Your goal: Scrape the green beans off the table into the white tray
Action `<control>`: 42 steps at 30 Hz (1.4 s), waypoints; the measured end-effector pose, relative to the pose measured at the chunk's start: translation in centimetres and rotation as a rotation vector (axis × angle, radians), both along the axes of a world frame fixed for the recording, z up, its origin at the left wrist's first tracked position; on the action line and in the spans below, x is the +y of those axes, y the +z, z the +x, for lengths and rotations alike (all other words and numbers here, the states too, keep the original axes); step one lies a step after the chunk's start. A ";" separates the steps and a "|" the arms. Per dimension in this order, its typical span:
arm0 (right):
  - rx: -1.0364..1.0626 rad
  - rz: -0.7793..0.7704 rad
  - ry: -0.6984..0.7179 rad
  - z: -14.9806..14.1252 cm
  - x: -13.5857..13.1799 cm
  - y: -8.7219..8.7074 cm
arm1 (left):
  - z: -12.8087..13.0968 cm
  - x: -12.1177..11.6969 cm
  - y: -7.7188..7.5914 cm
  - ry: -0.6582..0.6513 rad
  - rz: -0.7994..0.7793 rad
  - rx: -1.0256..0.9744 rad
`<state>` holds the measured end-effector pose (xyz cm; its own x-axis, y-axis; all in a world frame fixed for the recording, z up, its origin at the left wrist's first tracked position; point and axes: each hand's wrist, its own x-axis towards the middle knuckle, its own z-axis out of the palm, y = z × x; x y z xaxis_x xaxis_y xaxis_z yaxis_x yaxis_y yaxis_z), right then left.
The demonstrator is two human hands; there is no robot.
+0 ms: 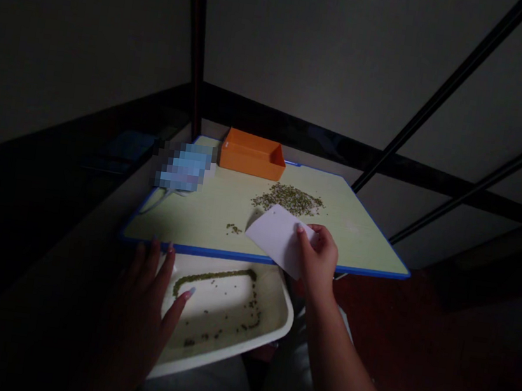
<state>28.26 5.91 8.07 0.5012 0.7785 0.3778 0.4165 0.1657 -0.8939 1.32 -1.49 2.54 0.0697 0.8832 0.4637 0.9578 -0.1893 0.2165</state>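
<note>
A white piece of card or paper (275, 233) is pinched in my right hand (320, 254), thumb on top. Its far edge lies close to a pile of small green beans or seeds (289, 199) on the pale tabletop (199, 226). A few loose green ones (233, 228) lie left of the card. Below the table's front edge is a white basin (286, 317), with more green beans or seeds (216, 276) lined along its inner sides. My left hand (153, 284) is at the basin's left side, fingers apart and holding nothing; shadow hides part of it.
An orange open box (251, 156) stands at the back of the blue-edged table. To its left lies a blurred-out light-blue item (185, 166) with a white cord. Pale wall panels (309, 48) with dark strips rise behind. My legs (211, 388) are under the basin.
</note>
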 end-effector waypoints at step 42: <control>0.122 0.026 0.067 -0.4 0.8 -1.3 | -0.1 0.1 -0.3 -0.010 0.037 0.047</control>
<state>27.85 6.70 6.78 0.4916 0.8025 0.3380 0.2927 0.2133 -0.9321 1.17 -1.37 2.22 0.1014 0.8645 0.4924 0.9647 -0.2063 0.1637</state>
